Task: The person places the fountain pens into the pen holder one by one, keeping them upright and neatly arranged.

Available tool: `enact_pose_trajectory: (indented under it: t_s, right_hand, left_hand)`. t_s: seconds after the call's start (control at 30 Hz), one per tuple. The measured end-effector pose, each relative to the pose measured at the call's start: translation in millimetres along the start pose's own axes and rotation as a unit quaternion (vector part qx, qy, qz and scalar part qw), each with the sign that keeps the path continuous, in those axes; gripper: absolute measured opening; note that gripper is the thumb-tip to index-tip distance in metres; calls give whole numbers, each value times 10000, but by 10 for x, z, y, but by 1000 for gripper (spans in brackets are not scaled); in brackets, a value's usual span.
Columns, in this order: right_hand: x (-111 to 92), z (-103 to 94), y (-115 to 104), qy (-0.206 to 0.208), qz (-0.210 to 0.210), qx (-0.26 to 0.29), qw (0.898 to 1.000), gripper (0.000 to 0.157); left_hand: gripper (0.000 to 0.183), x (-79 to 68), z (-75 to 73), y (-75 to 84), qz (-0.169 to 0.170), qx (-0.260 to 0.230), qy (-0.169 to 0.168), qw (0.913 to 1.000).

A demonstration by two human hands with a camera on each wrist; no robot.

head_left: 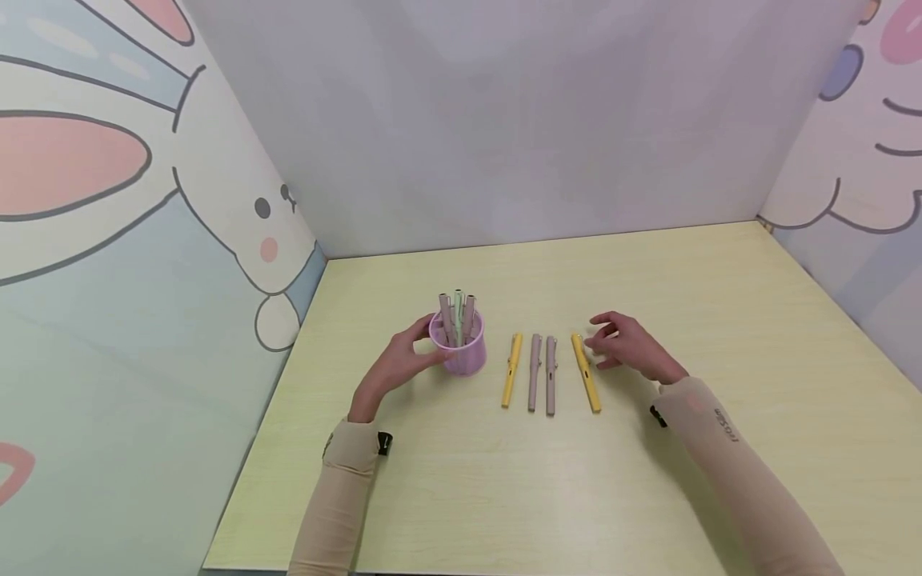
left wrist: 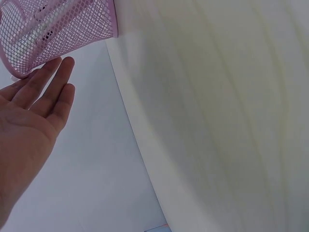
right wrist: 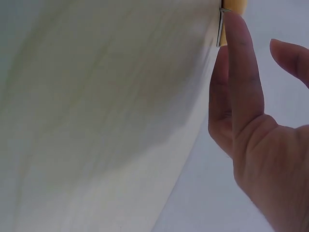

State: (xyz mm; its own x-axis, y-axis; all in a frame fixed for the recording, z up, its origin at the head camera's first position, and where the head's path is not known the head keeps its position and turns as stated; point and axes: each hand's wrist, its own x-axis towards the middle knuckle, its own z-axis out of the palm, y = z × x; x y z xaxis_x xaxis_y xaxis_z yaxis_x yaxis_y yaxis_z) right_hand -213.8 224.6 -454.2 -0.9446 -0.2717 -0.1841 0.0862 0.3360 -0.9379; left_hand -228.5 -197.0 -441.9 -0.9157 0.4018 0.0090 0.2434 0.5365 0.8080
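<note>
My left hand (head_left: pixel 400 362) holds a pink mesh pen holder (head_left: pixel 471 358), thumb on the near side and fingers behind it. In the left wrist view, fingertips (left wrist: pixel 65 67) lie against the mesh. Upright in the holder are a mint green pen (head_left: pixel 458 308) and mauve pens (head_left: pixel 446 312). My right hand (head_left: pixel 628 346) is beside the right yellow pen (head_left: pixel 587 374), its fingers spread and nothing gripped. In the right wrist view, one fingertip overlaps that pen's clip end (right wrist: pixel 223 29). Left of it lie two mauve pens (head_left: pixel 551 376) and another yellow pen (head_left: pixel 512 370).
The pens lie side by side on a pale wood-grain table (head_left: pixel 461 496). A plain light wall panel (head_left: pixel 504 120) stands along the back, with cartoon-printed panels (head_left: pixel 94 320) at the left and right sides. Both forearms wear beige sleeves (head_left: pixel 334 496).
</note>
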Motion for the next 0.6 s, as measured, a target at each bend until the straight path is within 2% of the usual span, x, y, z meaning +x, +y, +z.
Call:
enact_pose_trajectory:
  t_s: [0.23, 0.6]
  right_hand:
    - [11, 30, -19, -57, 361, -42, 9993, 60]
    - [35, 59, -39, -95, 543, -24, 9985, 59]
  left_hand:
    - [81, -1, 0, -11, -17, -9, -5, 10000]
    - [81, -3, -6, 22, 10, -1, -31, 10000]
